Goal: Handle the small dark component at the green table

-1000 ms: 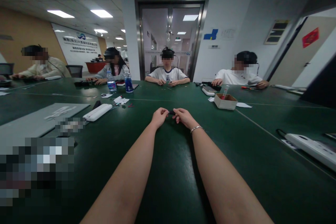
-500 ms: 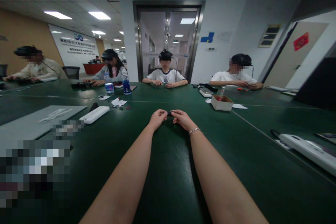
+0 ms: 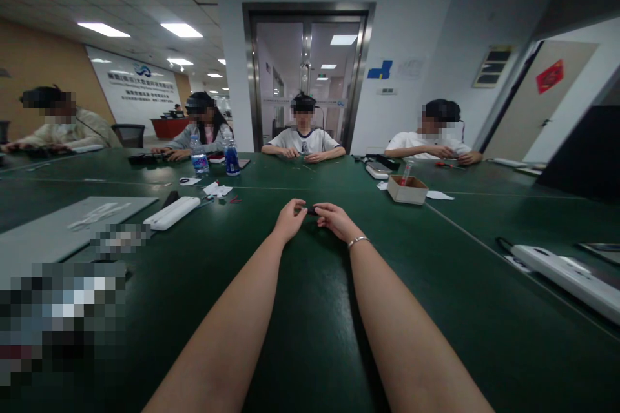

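A small black object (image 3: 312,211), too small to name, sits between my two hands just above or on the green table. My right hand (image 3: 336,221) pinches it from the right, with the thumb and index finger pressed together on it. On its other side is my left hand (image 3: 289,222), its index finger lifted away from the thumb. The left thumb tip lies close to the black object's left end; whether they touch I cannot tell. A silver bracelet (image 3: 358,241) circles my right wrist.
The green table (image 3: 310,322) stretches around my arms. Left of me lie a white power strip (image 3: 173,213) and a grey board (image 3: 43,232). A small box (image 3: 407,191) stands ahead right, another power strip (image 3: 562,271) nearer. Two bottles (image 3: 232,156) and several seated people are beyond.
My left index finger has lifted and spread from its thumb, where the fingertips were together before. My right hand keeps its pinch on the black object. The view has shifted slightly.
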`<state>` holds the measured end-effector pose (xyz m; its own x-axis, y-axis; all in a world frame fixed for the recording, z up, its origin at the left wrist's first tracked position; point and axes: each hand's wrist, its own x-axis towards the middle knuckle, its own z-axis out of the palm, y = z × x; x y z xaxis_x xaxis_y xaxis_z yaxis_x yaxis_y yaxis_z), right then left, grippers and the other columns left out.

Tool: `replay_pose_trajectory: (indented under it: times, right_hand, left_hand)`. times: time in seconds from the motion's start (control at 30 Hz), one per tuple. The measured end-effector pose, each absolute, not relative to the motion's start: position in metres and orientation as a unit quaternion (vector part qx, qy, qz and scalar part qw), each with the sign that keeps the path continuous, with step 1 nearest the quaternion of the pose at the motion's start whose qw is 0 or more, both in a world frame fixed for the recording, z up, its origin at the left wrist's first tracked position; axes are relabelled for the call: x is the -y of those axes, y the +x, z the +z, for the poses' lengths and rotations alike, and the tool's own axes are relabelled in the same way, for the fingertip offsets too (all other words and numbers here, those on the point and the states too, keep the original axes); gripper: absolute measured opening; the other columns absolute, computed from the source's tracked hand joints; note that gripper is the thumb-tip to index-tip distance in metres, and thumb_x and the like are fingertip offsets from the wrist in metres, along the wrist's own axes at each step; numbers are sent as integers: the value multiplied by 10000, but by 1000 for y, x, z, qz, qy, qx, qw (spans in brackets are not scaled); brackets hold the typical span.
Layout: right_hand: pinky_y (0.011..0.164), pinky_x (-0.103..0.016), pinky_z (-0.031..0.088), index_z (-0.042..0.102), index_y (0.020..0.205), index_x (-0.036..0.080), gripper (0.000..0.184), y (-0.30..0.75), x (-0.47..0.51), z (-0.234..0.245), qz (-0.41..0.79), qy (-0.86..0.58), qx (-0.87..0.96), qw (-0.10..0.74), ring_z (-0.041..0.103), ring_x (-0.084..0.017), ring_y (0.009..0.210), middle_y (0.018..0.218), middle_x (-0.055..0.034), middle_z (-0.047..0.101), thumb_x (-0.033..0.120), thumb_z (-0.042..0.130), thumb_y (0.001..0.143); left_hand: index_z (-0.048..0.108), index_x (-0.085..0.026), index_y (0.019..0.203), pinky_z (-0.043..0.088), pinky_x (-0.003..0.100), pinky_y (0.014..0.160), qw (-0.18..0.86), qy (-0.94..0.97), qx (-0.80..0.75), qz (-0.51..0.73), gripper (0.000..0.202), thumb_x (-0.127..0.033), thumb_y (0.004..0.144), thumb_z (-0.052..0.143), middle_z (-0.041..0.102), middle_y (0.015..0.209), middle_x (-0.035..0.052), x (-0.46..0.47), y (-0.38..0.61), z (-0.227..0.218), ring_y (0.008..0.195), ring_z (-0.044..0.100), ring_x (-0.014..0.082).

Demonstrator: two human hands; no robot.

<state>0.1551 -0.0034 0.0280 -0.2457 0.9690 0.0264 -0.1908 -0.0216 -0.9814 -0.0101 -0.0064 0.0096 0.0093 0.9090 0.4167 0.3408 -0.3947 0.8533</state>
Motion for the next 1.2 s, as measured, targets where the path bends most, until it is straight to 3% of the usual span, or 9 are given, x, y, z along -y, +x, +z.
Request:
replay_pose_trajectory:
  times: [0.17, 0.3, 0.47, 0.63, 0.8, 0.97, 1.1, 1.2]
  right_hand:
    - [466, -149, 494, 608, 929, 118, 135, 154, 6, 31, 601, -375, 534, 461, 550, -67, 476, 687, -16, 618, 51, 610, 811]
    - [466, -146, 491, 607, 938, 110, 125, 155, 5, 30, 600, -379, 527, 468, 554, -72, 476, 638, -12, 609, 56, 594, 826]
    - [467, -157, 494, 616, 924, 114, 146, 155, 2, 26, 607, -367, 528, 468, 556, -72, 475, 681, -20, 627, 59, 640, 791]
    - [468, -158, 492, 620, 916, 116, 124, 155, 1, 25, 610, -367, 514, 478, 562, -73, 478, 708, -31, 637, 60, 619, 805]
    - [477, -161, 495, 617, 937, 111, 144, 156, 1, 25, 610, -369, 520, 470, 563, -78, 476, 663, -24, 625, 54, 620, 805]
    - [464, -153, 485, 618, 926, 110, 126, 155, 0, 25, 607, -373, 517, 475, 559, -75, 474, 653, -25, 625, 56, 610, 813]
    - [471, -156, 488, 617, 924, 109, 133, 155, 1, 25, 607, -373, 518, 474, 560, -80, 476, 616, -13, 607, 45, 605, 808]
    - [474, -159, 489, 622, 917, 111, 136, 156, 1, 25, 609, -364, 519, 477, 562, -77, 481, 657, -20, 620, 50, 621, 795]
  left_hand:
    - [621, -200, 954, 434, 227, 602, 296, 663, -480, 493, 266, -366, 881, 427, 575, 680, 4, 8, -14, 11, 629, 538, 125]
    - [590, -194, 1023, 432, 216, 586, 325, 649, -473, 500, 236, -307, 842, 489, 589, 781, 9, 6, -13, 10, 619, 537, 107]
    - [588, -180, 1005, 418, 212, 547, 334, 647, -468, 501, 252, -324, 875, 428, 550, 667, -8, 5, -12, 9, 548, 507, 96]
    - [568, -188, 1049, 435, 213, 560, 340, 630, -473, 514, 252, -257, 809, 535, 600, 884, 21, 5, -12, 11, 559, 531, 75]
    - [548, -176, 1069, 427, 215, 546, 346, 623, -469, 522, 260, -284, 840, 491, 573, 714, 1, 1, -13, 7, 549, 527, 94]
    - [563, -194, 1062, 424, 220, 557, 333, 623, -486, 515, 255, -289, 839, 483, 595, 819, 17, 4, -14, 8, 579, 538, 92]
    - [572, -182, 1044, 418, 222, 550, 343, 629, -479, 508, 257, -307, 862, 439, 570, 686, 2, 6, -14, 9, 558, 519, 102]
    - [576, -186, 1035, 418, 220, 543, 351, 624, -479, 508, 257, -319, 857, 448, 578, 716, 6, 5, -14, 9, 552, 514, 96]
